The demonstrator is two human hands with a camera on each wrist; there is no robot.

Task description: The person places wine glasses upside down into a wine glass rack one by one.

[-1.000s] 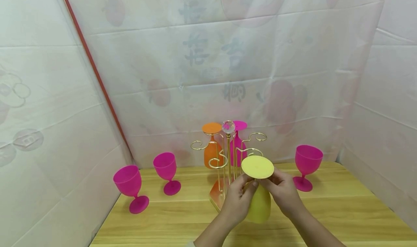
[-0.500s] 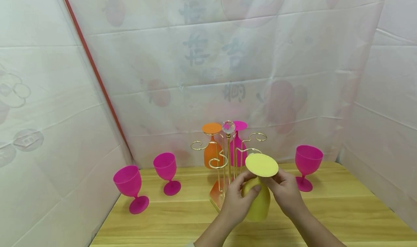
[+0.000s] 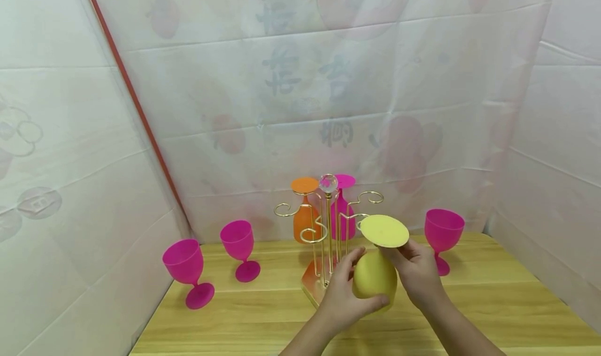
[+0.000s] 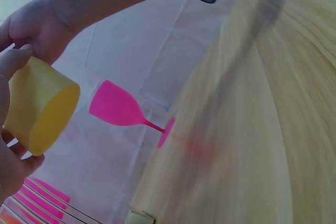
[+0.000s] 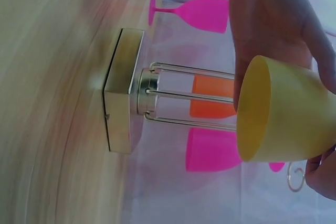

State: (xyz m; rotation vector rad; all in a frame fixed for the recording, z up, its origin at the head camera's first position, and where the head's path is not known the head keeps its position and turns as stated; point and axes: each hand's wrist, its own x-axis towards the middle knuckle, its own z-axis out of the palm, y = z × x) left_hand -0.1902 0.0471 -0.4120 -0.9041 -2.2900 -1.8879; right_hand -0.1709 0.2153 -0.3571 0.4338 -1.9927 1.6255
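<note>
Both hands hold a yellow goblet [image 3: 374,280] upside down, its round foot on top and tilted toward the right. My left hand [image 3: 339,298] curves around the bowl, thumb in front and fingers behind. Just under the foot, my right hand [image 3: 418,272] pinches the stem, which the fingers mostly hide. The goblet's open mouth shows in the left wrist view, where the yellow bowl [image 4: 44,100] is clear of the table. Beside the hands stands a gold wire rack [image 3: 329,225] with a crystal ball on top. An orange goblet [image 3: 301,228] and a pink goblet [image 3: 346,180] hang inverted at its back.
Two pink goblets, one nearer [image 3: 185,262] and one farther [image 3: 238,241], stand upright on the left of the wooden table [image 3: 244,324]. Another pink goblet [image 3: 444,230] stands upright at the right. Curled wire hooks stick out from the rack. White printed sheets [image 3: 300,100] enclose the table.
The yellow goblet has moved slightly up and right, its foot tilting further. My left hand has shifted from near the stem down onto the bowl. The right hand keeps its pinch on the stem.
</note>
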